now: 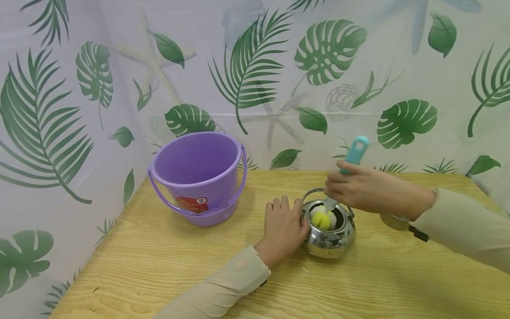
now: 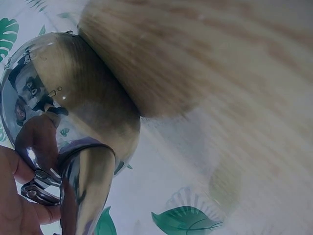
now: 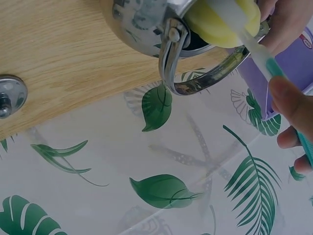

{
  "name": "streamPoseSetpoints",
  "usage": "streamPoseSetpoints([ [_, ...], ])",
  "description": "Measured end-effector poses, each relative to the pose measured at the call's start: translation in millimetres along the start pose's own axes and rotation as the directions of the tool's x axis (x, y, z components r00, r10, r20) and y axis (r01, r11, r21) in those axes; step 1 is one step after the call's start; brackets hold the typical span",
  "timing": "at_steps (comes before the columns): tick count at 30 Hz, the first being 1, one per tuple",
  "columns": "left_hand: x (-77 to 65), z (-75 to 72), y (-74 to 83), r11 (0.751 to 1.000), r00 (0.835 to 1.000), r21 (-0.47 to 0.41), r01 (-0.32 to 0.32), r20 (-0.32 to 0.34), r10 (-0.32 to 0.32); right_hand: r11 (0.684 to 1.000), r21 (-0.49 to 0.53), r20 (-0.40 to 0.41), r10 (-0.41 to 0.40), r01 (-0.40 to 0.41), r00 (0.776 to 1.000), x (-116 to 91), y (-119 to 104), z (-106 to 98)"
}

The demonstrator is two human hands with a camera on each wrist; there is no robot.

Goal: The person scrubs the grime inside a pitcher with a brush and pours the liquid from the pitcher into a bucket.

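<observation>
A shiny steel teapot (image 1: 330,243) with its lid off stands on the wooden table, its hoop handle (image 3: 210,81) tipped toward the back. My left hand (image 1: 283,228) holds the teapot's left side; in the left wrist view its fingers (image 2: 14,171) are around the handle's hinge, beside the spout (image 2: 90,188). In my right hand (image 1: 350,188) is a sponge brush with a teal handle (image 1: 356,153), gripped over the opening. The brush's yellow and white sponge head (image 1: 322,219) sits inside the teapot's mouth, its lower part hidden by the rim.
A purple bucket (image 1: 211,188) with its handle hanging down in front stands at the back left. The steel lid (image 3: 13,95) lies on the table right of the teapot, partly behind my right forearm in the head view. A leaf-patterned curtain (image 1: 271,66) hangs behind the table (image 1: 159,270).
</observation>
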State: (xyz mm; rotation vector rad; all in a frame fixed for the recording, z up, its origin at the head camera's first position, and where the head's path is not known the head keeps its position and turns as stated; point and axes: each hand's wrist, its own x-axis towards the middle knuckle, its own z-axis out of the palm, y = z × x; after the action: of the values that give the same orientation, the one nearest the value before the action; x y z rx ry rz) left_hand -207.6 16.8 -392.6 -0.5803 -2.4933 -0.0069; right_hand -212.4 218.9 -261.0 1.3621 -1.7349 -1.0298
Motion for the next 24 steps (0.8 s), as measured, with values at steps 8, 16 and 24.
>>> streamPoseSetpoints([
  [8, 0.2, 1.2, 0.1, 1.0, 1.0, -0.004, -0.002, -0.019, 0.001, 1.0, 0.01, -0.017, 0.006, -0.006, 1.0, 1.5, 2.2, 10.3],
  [16, 0.7, 1.1, 0.3, 1.0, 1.0, 0.016, -0.001, -0.011, 0.002, 1.0, 0.0, -0.007, 0.017, -0.017, 1.0, -3.9, 0.9, 12.0],
  [24, 0.4, 2.9, 0.4, 1.0, 1.0, 0.024, -0.001, -0.018, 0.002, 0.999, -0.041, 0.029, 0.007, -0.006, 1.0, -6.0, 0.1, 6.8],
])
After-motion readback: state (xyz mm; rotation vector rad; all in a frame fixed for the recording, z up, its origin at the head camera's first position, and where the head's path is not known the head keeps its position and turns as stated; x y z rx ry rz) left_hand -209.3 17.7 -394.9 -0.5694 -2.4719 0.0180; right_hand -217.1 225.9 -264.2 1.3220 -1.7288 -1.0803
